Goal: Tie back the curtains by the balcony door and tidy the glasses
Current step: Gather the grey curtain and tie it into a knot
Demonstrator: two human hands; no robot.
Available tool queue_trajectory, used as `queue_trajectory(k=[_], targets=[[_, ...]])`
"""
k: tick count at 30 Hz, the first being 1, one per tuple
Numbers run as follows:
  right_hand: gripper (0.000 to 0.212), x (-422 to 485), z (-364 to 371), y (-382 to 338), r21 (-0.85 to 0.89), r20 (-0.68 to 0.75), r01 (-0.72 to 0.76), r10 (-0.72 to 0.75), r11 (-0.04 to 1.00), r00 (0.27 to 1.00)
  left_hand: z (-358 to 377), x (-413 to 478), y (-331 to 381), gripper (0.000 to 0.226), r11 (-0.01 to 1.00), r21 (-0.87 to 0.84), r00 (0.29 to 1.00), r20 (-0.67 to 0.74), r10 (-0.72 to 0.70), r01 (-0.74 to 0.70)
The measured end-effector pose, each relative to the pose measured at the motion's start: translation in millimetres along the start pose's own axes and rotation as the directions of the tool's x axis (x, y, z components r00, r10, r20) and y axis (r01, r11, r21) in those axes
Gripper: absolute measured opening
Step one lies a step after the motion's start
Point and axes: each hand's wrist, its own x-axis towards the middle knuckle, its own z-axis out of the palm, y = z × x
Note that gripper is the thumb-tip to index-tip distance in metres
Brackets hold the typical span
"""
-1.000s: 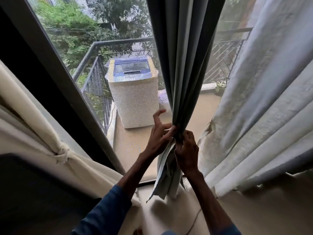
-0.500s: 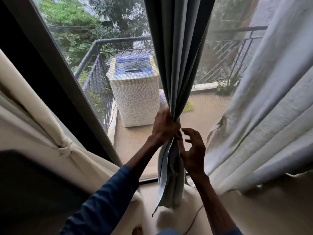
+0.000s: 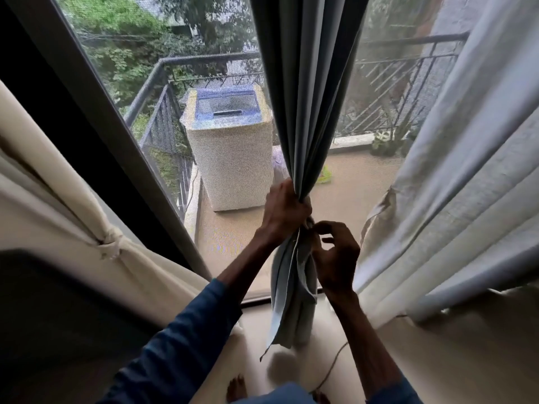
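To the left of the grey curtain, a cream curtain hangs already knotted back, so the risk, as I judge it, lies with the middle panel. The left hand is clenched round the grey curtain where its folds narrow to 1 bundle, its fingers wrapped fully about the cloth. If that fist slackens before a tie goes on, the pleats would likely fan out and the gathering would need redoing. Below the fist, the tail of the grey curtain hangs free. At the grey curtain's right edge, directly under the fist, the right hand has its fingers curled with the tips at the cloth; I cannot tell whether they pinch fabric, a tie, or nothing. No tie shows plainly in either hand, which could stall the wrap. A thin cord lies on the floor below and right of the grey curtain, a possible snag underfoot. Further right hangs 1 pale curtain, untied. The glasses are out of view.
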Motion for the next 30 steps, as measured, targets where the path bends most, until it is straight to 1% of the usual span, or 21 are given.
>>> queue_trajectory(k=[3,5,6,7,8,9,10,12,13,16,19,23,25,27,29,30], targets=[[0.012,2,0,-2,0.015,0.092,-0.013,0.012,1.000,0.996,-2,-1,-1,0.018,1.000,0.027,1.000,0.023,-0.001,0.001],[0.010,6,2,-3,0.018,0.147,-0.105,0.101,0.994,0.984,-5,-1,0,0.021,1.000,0.013,1.000,0.026,-0.012,0.011],[0.010,9,3,-3,0.058,0.169,-0.191,0.179,0.980,0.969,-6,0,0,0.023,1.000,0.014,1.000,0.016,-0.008,0.007],[0.009,11,4,-3,0.136,0.212,-0.313,0.281,0.940,0.936,-7,0,1,0.024,1.000,0.015,1.000,0.007,0.000,0.000],[0.008,13,4,-2,0.243,0.272,-0.444,0.379,0.863,0.885,-9,-1,2,0.024,1.000,0.014,1.000,0.003,0.010,-0.010],[0.008,14,3,-1,0.311,0.329,-0.544,0.448,0.780,0.831,-9,-2,4,0.024,1.000,0.015,1.000,0.000,0.020,-0.020],[0.009,13,2,1,0.340,0.355,-0.582,0.472,0.739,0.807,-10,-3,5,0.022,1.000,0.015,1.000,0.007,0.023,-0.023],[0.011,9,2,8,0.256,0.320,-0.510,0.426,0.821,0.846,-9,-4,8,0.016,1.000,0.011,0.999,0.033,0.011,-0.012],[0.012,7,3,8,0.212,0.318,-0.473,0.397,0.855,0.861,-9,-4,9,0.016,1.000,0.007,0.999,0.040,0.004,-0.004],[0.017,2,9,2,0.103,0.303,-0.448,0.401,0.888,0.864,-7,-4,9,0.028,1.000,-0.005,0.997,0.070,-0.015,0.015],[0.016,1,13,-1,0.006,0.259,-0.378,0.363,0.926,0.895,-8,-7,9,0.032,1.000,-0.004,0.997,0.073,-0.009,0.009],[0.025,5,11,-5,-0.048,0.244,-0.199,0.205,0.979,0.948,-12,-4,6,0.022,0.998,0.031,0.995,0.081,-0.063,0.061],[0.024,10,5,-9,-0.127,0.217,-0.076,0.103,0.989,0.971,-14,-3,4,0.020,0.997,0.039,0.994,0.085,-0.075,0.072],[0.019,17,-3,-8,-0.216,0.197,-0.013,0.057,0.976,0.979,-17,-4,1,0.015,0.997,0.046,0.995,0.079,-0.064,0.060],[0.022,25,-15,-4,-0.242,0.244,-0.029,0.090,0.970,0.966,-20,-6,-1,0.007,0.998,0.047,0.997,0.067,-0.044,0.041],[0.023,30,-23,-2,-0.198,0.317,-0.058,0.120,0.978,0.941,-21,-5,-3,0.008,0.998,0.050,0.998,0.059,-0.036,0.033]])
